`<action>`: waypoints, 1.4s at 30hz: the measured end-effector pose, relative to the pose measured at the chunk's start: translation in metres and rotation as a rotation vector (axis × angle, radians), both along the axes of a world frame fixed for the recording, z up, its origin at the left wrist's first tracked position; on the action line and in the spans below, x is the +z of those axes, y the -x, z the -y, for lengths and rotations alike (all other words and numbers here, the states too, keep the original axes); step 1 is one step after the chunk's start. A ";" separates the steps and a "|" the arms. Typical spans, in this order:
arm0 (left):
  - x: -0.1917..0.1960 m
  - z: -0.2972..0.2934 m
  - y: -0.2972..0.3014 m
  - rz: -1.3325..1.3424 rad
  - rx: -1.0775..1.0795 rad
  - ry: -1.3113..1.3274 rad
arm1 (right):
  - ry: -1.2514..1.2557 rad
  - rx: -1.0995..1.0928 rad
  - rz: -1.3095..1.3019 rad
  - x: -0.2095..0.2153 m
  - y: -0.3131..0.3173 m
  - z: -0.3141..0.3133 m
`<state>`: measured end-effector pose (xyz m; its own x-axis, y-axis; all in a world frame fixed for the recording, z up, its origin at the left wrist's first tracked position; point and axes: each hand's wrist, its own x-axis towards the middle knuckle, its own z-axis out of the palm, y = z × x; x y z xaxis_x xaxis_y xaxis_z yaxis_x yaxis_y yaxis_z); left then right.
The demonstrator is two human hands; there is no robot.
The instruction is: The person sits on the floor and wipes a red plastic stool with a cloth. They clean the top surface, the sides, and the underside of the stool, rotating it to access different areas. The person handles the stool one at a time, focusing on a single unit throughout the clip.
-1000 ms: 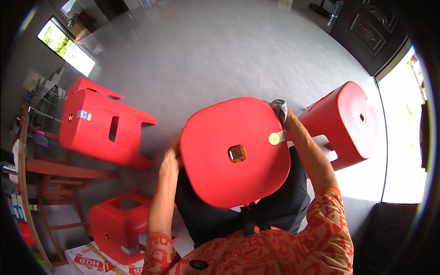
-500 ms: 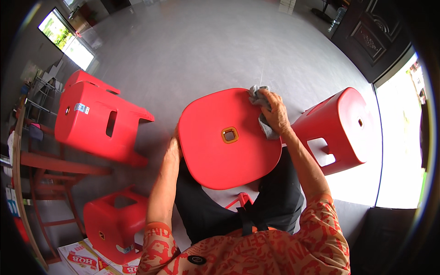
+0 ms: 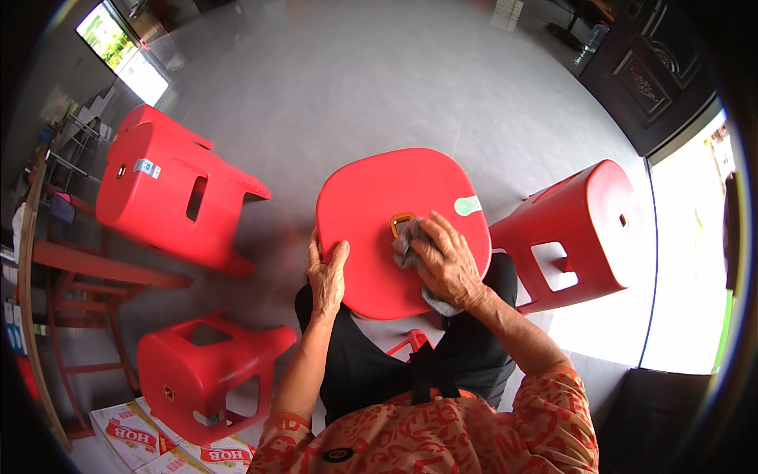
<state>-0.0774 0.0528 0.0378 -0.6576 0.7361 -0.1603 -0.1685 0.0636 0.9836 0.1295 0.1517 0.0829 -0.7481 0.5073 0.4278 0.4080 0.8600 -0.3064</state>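
A red plastic stool (image 3: 375,193) rests over my lap, its rounded square seat facing up. A gold-rimmed hole sits in the middle of the seat, and a green and white sticker (image 3: 467,206) shows near its right edge. My left hand (image 3: 326,278) grips the left edge, thumb on top and fingers down the side. With my right hand (image 3: 454,268) I press a crumpled grey cloth (image 3: 407,243) onto the seat beside the hole, covering part of its rim. More of the cloth hangs out below my palm.
Red stools lie on their sides: one stool (image 3: 568,229) at the right, another stool (image 3: 170,189) with one behind it at the left, and a stool (image 3: 209,379) at the lower left by printed cartons (image 3: 130,434). A wooden table edge (image 3: 30,237) runs along the far left. The dark door (image 3: 643,79) stands open.
My right hand has moved the cloth from the far right edge to the middle of the seat. My left thumb now lies on top, and the sticker is now in sight.
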 end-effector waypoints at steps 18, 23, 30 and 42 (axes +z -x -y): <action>-0.008 0.000 -0.004 0.113 0.057 -0.048 | -0.158 -0.291 -0.099 -0.032 0.082 -0.132; -0.005 0.000 -0.002 0.134 0.052 -0.076 | -0.100 -0.067 -0.105 -0.024 0.069 -0.088; -0.007 -0.001 -0.002 0.123 0.052 -0.092 | -0.017 0.199 0.054 0.002 0.031 0.001; -0.006 0.000 -0.004 0.172 0.052 -0.119 | -0.146 -0.030 -0.050 -0.024 0.098 -0.066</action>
<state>-0.0738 0.0526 0.0313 -0.6658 0.7221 -0.1876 -0.3350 -0.0646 0.9400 0.0314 0.2176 0.0592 -0.7093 0.4584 0.5355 0.4214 0.8847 -0.1993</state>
